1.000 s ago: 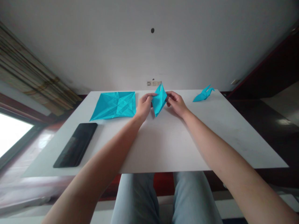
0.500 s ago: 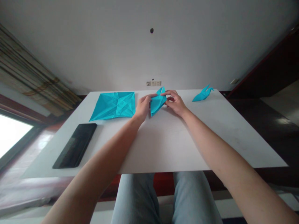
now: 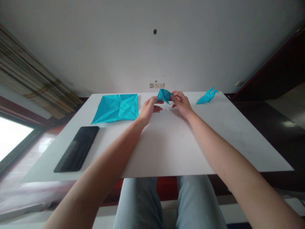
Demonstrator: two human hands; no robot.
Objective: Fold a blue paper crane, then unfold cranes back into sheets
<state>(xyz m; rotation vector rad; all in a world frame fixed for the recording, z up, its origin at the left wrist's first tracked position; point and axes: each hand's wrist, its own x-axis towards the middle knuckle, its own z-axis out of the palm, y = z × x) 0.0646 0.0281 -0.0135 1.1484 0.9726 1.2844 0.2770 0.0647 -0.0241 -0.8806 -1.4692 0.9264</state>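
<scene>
"Near the far edge of the white table (image 3: 171, 143), between the two hands, what is being worked?"

"A small piece of folded blue paper (image 3: 164, 94). One pointed corner hangs toward the person, and the rest stands in loose flaps."

"How do the hands hold it?"

"Lightly, both of them. The left hand (image 3: 147, 109) has its upper fingers at the paper's left side, its lower fingers spread loose underneath. The right hand (image 3: 183, 105) pinches the right side with its fingertips. What the hidden fingers do behind the paper, I cannot tell."

"And what makes for a good fold at this stage?"

"I'd let one hand anchor the layers while the other turns a single flap. If both pull at once, thin paper like this could tear or pick up stray creases."

"Would the tabletop help?"

"I think so. Pressing a fold against something flat should give a crisper line than pinching it in the air. Match the edges first, then run a fingertip from the middle out to the point."

"Anything to compare it with?"

"The folded bird (image 3: 206, 96) at the right shows neat, narrow points; the creased sheet (image 3: 116, 106) at the left shows many crossing fold lines."
</scene>
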